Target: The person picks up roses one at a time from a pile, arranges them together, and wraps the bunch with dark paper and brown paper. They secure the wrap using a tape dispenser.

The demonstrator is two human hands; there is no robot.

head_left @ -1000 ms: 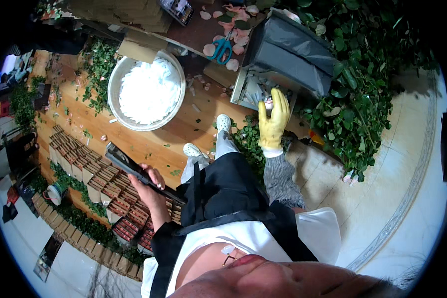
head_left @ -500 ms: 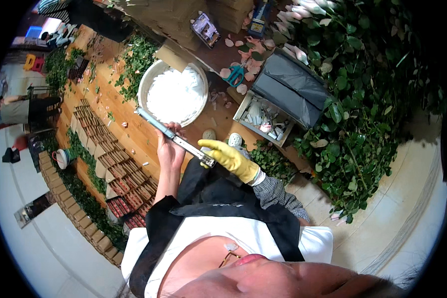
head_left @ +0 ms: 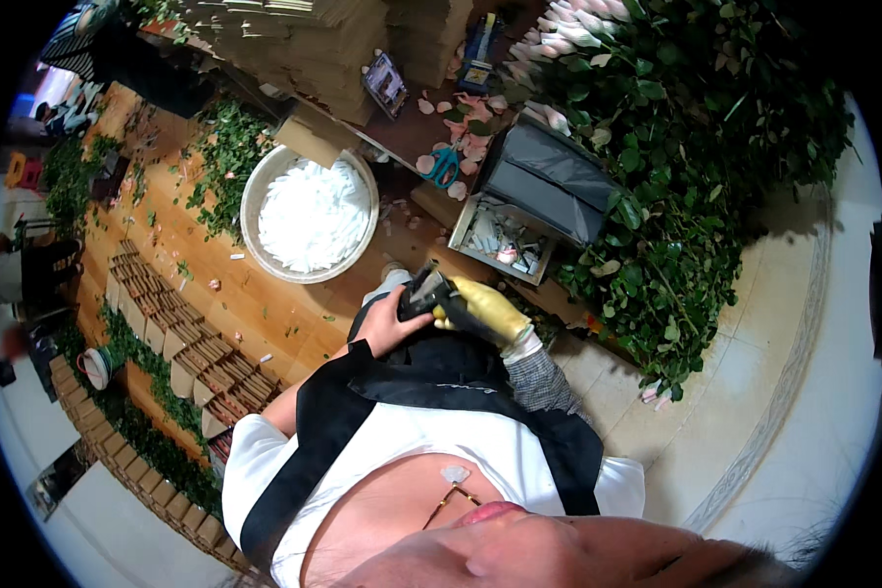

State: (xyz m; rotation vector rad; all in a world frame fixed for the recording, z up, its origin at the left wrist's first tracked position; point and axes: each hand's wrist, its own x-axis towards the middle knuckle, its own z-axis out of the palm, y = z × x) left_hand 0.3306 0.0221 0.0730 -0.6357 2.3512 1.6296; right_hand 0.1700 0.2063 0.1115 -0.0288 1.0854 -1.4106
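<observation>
Over my lap, my left hand [head_left: 399, 318] is bare and closed on a black object with a grey strip [head_left: 425, 290], whose kind I cannot make out. My right hand [head_left: 493, 312], in a yellow glove, meets the object from the other side. Black material crosses the glove's fingers, and a yellow fingertip shows beneath it. The black apron [head_left: 431, 363] lies just below both hands. Beyond them stands a round tub of white pieces [head_left: 316, 218]. An open drawer-like box [head_left: 505, 240] of small pale pieces is ahead of my right hand.
Cut leafy stems with pale pink blooms [head_left: 647, 225] fill the right side. Teal scissors [head_left: 443, 167], loose petals and a phone [head_left: 385, 85] lie on the table by stacked cardboard [head_left: 294, 59]. Rows of cardboard pieces [head_left: 181, 338] line the floor at left; other people stand farther off.
The long grey-blue and metal stapler-like tool in my left hand no longer shows in that form. Both hands have come together over my lap around the black object. The view has shifted.
</observation>
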